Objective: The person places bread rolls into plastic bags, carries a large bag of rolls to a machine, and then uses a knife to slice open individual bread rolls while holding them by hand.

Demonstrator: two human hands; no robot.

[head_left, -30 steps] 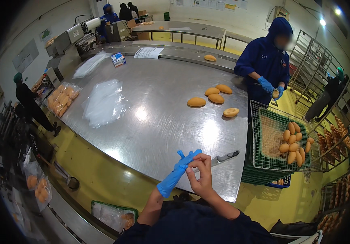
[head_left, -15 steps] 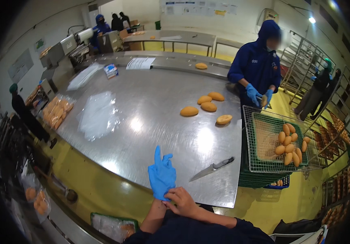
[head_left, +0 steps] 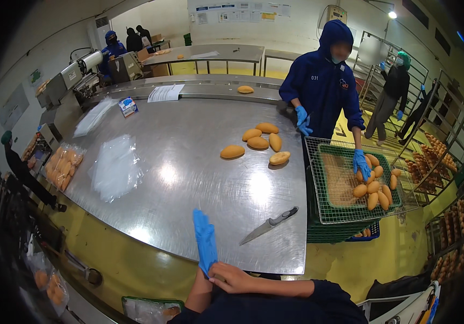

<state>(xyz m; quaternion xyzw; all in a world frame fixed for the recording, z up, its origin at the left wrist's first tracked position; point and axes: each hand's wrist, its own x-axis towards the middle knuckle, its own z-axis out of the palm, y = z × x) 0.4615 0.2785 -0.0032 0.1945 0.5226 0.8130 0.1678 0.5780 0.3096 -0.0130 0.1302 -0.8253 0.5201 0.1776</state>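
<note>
My left hand (head_left: 204, 237) wears a blue glove, its fingers stretched out over the steel table's near edge. My bare right hand (head_left: 229, 276) pinches the glove at the left wrist. A knife with a dark grey handle (head_left: 269, 225) lies to the right of them on the steel table (head_left: 199, 135). Several oval bread rolls (head_left: 257, 142) sit farther back on the right. A stack of clear bags (head_left: 114, 167) lies on the left, with bagged rolls (head_left: 62, 165) at the left edge.
A co-worker in blue (head_left: 321, 81) reaches over a wire rack (head_left: 318, 183) of rolls on green crates. Papers (head_left: 164, 93) and a small box (head_left: 128, 106) lie along the back. Tall trolleys (head_left: 442, 162) stand right; a person in black (head_left: 19, 167) stands left.
My left hand has turned, its gloved fingers straightening together; my right hand stays at the cuff. The co-worker's hand has reached down onto the rack's rolls, and another roll lies on the table.
</note>
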